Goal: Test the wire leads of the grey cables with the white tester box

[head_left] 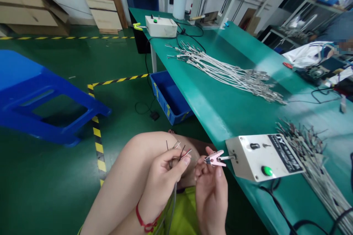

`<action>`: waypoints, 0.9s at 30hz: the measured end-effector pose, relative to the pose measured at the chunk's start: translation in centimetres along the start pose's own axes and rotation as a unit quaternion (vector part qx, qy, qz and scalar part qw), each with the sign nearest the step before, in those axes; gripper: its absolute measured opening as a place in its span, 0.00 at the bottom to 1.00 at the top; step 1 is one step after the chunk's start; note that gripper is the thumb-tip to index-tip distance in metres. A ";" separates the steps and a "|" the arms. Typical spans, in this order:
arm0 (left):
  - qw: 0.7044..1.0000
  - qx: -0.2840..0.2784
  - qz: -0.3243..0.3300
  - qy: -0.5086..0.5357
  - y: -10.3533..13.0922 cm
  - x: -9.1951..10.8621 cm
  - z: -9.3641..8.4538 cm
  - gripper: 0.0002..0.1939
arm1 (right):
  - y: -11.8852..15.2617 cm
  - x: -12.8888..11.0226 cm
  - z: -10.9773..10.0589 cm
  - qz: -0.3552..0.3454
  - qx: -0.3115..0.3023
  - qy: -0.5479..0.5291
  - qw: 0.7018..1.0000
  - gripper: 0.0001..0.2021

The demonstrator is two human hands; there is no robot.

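Note:
Grey cables [173, 200] run up into my left hand [169, 167], which pinches them near their stripped ends. Thin dark, red and white wire ends [186, 153] stick out past the thumb and fingertips. My right hand [211, 183] is beside it, palm up with fingers loosely curled and nothing visible in them. Its fingertips are close to a pink clip [215, 158]; whether they touch it I cannot tell. The clip sits on a metal shaft reaching out of a white box [261, 158] with a knob, a switch and a green lit button.
The green table [209, 102] bears a bundle of white cables [226, 69], another cable bundle [317, 165] and a second white box [161, 26] with a yellow clip. A blue bin [172, 97] and blue stool [46, 95] stand on the floor. Another person's arm [339, 29] shows far right.

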State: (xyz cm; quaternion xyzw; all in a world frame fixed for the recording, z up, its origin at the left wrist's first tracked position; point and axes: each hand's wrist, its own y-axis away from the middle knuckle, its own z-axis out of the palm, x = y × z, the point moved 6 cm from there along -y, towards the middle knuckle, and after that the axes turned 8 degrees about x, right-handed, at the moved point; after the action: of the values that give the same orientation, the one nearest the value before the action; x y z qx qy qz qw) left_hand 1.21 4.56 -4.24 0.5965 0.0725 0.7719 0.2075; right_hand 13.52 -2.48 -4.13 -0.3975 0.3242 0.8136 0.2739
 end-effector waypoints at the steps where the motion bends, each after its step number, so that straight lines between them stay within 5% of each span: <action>1: 1.000 -0.004 0.006 -0.010 0.0 0.1 0.3 0.10 | -0.1 -0.1 0.1 0.011 0.004 -0.028 1.000 0.19; 8: 1.000 0.012 0.028 0.000 0.3 0.5 1.3 0.10 | -0.6 0.4 -0.1 0.048 0.034 -0.120 0.991 0.18; 17: 0.999 -0.038 0.032 0.011 0.2 2.1 2.0 0.16 | -1.6 0.4 0.1 0.064 0.059 -0.123 0.989 0.20; 27: 0.996 -0.076 0.038 -0.008 -0.1 2.4 2.4 0.09 | -2.3 0.4 0.0 0.071 0.080 -0.126 0.986 0.19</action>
State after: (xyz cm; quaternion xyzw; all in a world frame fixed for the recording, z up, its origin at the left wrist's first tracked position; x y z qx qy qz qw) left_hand 3.05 5.32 -1.44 0.5874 -0.0104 0.7777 0.2236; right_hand 14.88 -0.94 -5.16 -0.2448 0.3787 0.8459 0.2848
